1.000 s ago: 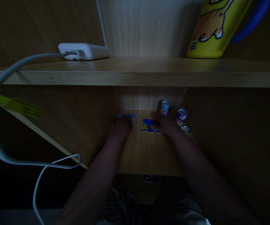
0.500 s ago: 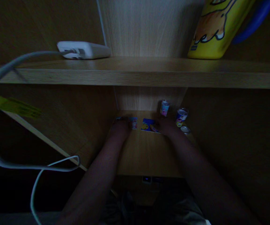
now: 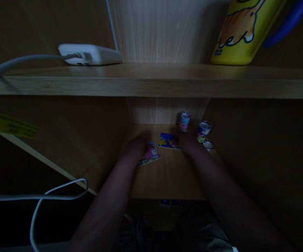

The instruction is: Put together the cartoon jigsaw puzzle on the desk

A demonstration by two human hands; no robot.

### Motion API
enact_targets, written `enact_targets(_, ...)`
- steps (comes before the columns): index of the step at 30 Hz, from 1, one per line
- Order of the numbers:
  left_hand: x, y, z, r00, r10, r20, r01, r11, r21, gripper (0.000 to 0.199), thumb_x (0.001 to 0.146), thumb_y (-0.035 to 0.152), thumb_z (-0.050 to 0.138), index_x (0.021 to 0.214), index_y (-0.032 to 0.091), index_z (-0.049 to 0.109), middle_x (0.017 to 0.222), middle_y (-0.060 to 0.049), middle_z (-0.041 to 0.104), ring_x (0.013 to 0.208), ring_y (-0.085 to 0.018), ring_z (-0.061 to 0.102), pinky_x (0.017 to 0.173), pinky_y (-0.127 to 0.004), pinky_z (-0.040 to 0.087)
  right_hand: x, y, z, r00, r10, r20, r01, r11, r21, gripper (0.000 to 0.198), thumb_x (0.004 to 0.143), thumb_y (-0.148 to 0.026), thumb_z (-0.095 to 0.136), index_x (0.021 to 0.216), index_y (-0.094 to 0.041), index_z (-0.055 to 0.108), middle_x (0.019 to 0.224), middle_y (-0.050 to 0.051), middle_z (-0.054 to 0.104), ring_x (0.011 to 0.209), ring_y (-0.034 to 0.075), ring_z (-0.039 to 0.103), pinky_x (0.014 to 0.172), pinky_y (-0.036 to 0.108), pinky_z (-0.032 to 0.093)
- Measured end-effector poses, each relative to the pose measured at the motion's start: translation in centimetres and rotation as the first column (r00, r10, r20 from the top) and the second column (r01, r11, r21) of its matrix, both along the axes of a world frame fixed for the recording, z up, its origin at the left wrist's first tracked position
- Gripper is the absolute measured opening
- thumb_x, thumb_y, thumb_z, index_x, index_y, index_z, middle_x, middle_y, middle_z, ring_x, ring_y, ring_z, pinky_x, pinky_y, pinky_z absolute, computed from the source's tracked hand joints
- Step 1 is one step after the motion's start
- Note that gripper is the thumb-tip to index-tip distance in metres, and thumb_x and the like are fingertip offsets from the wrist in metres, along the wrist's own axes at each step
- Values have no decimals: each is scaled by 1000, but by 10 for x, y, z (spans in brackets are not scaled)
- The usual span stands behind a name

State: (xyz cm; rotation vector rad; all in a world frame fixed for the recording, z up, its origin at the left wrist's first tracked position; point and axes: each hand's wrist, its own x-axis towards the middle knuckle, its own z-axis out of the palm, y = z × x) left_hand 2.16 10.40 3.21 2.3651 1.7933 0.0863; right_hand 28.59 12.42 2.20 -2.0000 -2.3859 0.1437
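Note:
In the dim lower compartment, my left hand (image 3: pixel 136 147) is closed on a colourful picture card (image 3: pixel 151 156) with pink and white figures. The card is tilted and its left part is hidden behind the hand. Further right, my right hand (image 3: pixel 187 141) is closed at the right end of a blue picture card (image 3: pixel 165 140) with yellow figures, which lies near the compartment's back. Its fingertips are dark and hard to make out. Just behind the right hand stands a small clear-topped printed can (image 3: pixel 184 121). A second printed can (image 3: pixel 204 131) stands to its right.
A round lid (image 3: pixel 208 145) lies by the second can. Overhead, a wooden shelf (image 3: pixel 151 85) crosses the view, bearing a white box-shaped device (image 3: pixel 96 55) and a yellow mug (image 3: pixel 235 38) with a blue handle. A white cable (image 3: pixel 33 57) hangs at the left, near a yellow tag (image 3: pixel 9 125).
My left hand has drawn its card toward me and slightly right, turning it at an angle. My right hand and the blue card have stayed in place.

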Motion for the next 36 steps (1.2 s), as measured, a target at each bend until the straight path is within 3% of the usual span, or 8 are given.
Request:
enact_targets(5, 5, -10, 0, 956, -243, 163, 263, 957, -120, 23, 92, 44, 73, 84, 22, 74, 81, 2, 74, 78, -16, 68, 65, -26, 39, -2, 1, -1, 1000, -22, 1, 22, 1000, -11, 39, 105, -40, 50, 128, -13, 67, 121, 21, 75, 106, 31, 73, 81, 35, 50)
enact_targets(10, 12, -9, -6, 882, -327, 339, 387, 914, -126, 23, 89, 37, 76, 77, 18, 71, 70, 3, 67, 69, -14, 61, 63, -26, 35, -5, 2, -2, 1000, -16, 8, 16, 1000, 6, 38, 104, -39, 53, 125, -12, 71, 122, 22, 75, 110, 31, 73, 82, 34, 51)
enact_targets(15, 16, -8, -13, 790, -423, 444, 494, 868, -52, 16, 92, 30, 74, 81, 18, 76, 79, 1, 72, 75, -16, 64, 69, -27, 42, -8, 1, -2, 983, 119, -139, -112, 992, 59, 26, 101, -32, 60, 111, -15, 76, 114, 16, 79, 101, 24, 73, 80, 28, 48)
enact_targets(20, 21, -8, -19, 689, -549, 474, 526, 828, 194, 11, 95, 28, 72, 99, 20, 78, 107, -6, 76, 100, -22, 69, 92, -33, 52, -8, 3, -5, 918, 251, -307, -241, 968, 69, 23, 101, -33, 63, 100, -17, 79, 99, 10, 80, 87, 20, 72, 74, 27, 48)
enact_targets(25, 21, -3, -27, 770, -530, 356, 441, 845, 304, 35, 97, 27, 67, 132, 22, 70, 138, -11, 70, 127, -27, 63, 111, -43, 49, -9, 8, -18, 800, 369, -473, -318, 930, 187, 15, 97, -20, 65, 107, -19, 76, 109, 8, 80, 95, 20, 73, 87, 29, 52)
enact_targets(30, 19, 3, -31, 840, -466, 278, 400, 878, 263, 31, 106, 31, 52, 129, 21, 71, 138, -10, 71, 128, -26, 63, 117, -43, 46, -14, 7, -20, 684, 466, -562, -390, 884, 259, 14, 95, -21, 67, 106, -19, 74, 113, 8, 79, 101, 20, 73, 91, 31, 53)
enact_targets(33, 17, 4, -28, 916, -350, 196, 307, 926, 220, 33, 108, 32, 49, 130, 21, 70, 140, -11, 70, 130, -26, 63, 118, -42, 44, -16, 2, -13, 671, 462, -580, -422, 881, 215, 10, 92, -23, 70, 99, -18, 74, 106, 7, 79, 94, 18, 72, 85, 29, 53)
enact_targets(36, 13, 6, -26, 959, -252, 133, 224, 955, 196, 39, 108, 36, 47, 137, 18, 65, 145, -13, 66, 134, -27, 61, 118, -41, 43, -18, -3, -8, 684, 413, -601, -468, 881, 72, 12, 88, -27, 75, 95, -18, 74, 95, 4, 79, 85, 17, 70, 79, 28, 52)
